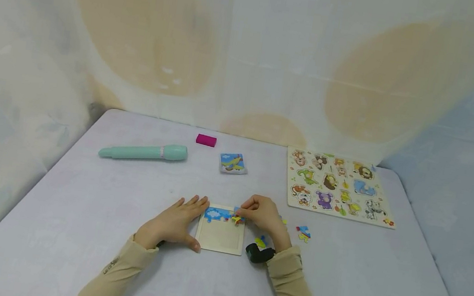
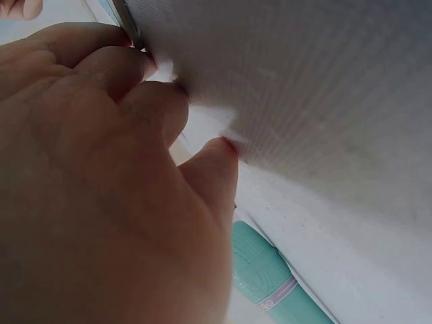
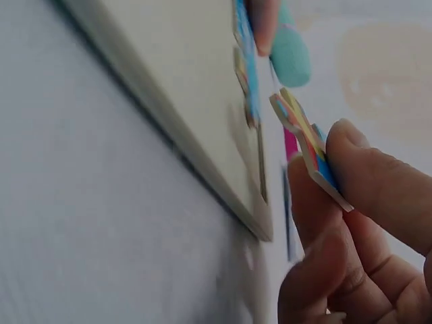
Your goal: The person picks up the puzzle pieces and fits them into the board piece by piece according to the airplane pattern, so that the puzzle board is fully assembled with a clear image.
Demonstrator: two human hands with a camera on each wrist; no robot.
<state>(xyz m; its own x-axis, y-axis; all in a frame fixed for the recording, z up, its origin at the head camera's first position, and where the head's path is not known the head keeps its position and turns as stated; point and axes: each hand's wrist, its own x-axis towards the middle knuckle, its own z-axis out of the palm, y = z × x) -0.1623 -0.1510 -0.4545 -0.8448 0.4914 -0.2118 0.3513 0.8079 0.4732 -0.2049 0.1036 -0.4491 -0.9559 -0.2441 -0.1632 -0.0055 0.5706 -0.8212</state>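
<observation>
A small wooden puzzle tray lies on the table, with blue jigsaw pieces along its far edge. Fingers spread, my left hand rests at the tray's left side, fingertips by the far corner and thumb by the near one. My right hand pinches a multicoloured jigsaw piece between thumb and fingers, over the tray's far right corner. In the right wrist view this piece is tilted and apart from the tray. A loose jigsaw piece lies right of my right wrist; another yellow-and-blue piece is partly hidden beneath it.
Farther back lie a mint-green tube-shaped object, a magenta block and a small square with an airplane picture. An animal puzzle board occupies the back right. Patterned cloth hangs behind the table.
</observation>
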